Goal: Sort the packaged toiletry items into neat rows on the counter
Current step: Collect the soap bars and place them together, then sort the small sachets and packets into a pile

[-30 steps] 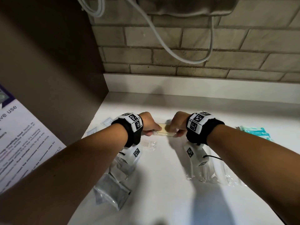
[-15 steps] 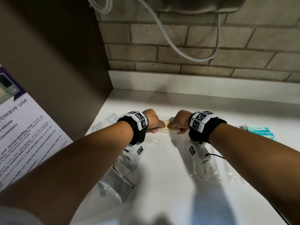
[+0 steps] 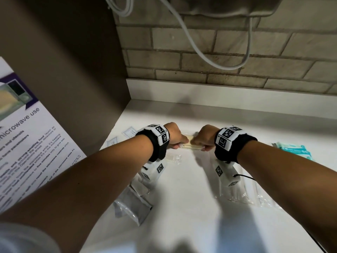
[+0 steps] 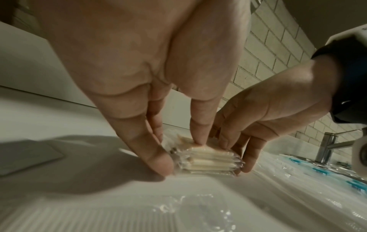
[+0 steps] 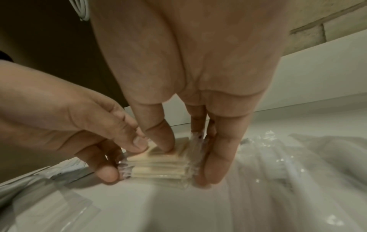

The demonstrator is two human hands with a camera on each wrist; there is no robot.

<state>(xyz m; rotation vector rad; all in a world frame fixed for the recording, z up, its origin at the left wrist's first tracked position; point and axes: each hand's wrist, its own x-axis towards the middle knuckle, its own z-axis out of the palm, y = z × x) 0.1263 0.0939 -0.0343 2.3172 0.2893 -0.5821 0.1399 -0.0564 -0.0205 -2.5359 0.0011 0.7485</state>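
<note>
A small stack of cream flat items in clear wrappers [image 3: 189,144] rests on the white counter [image 3: 182,207], near the back. My left hand [image 3: 177,139] pinches its left end, the thumb pressing on top and the fingers down its side [image 4: 180,153]. My right hand [image 3: 202,138] pinches the right end the same way [image 5: 187,159]. The wrist views show the stack [image 4: 208,163] [image 5: 158,169] squeezed between the two hands, its layers roughly even.
Under my left forearm lie a clear comb packet [image 3: 172,158] and grey sachets [image 3: 133,205]. Two white sachets [image 3: 130,132] sit by the dark cabinet panel [image 3: 73,70]. Long clear packets [image 3: 242,194] and a teal packet [image 3: 293,151] lie right. A tap [image 4: 325,146] stands further right.
Both hands stay on the stack at the same spot. Only the head view has shifted a little.
</note>
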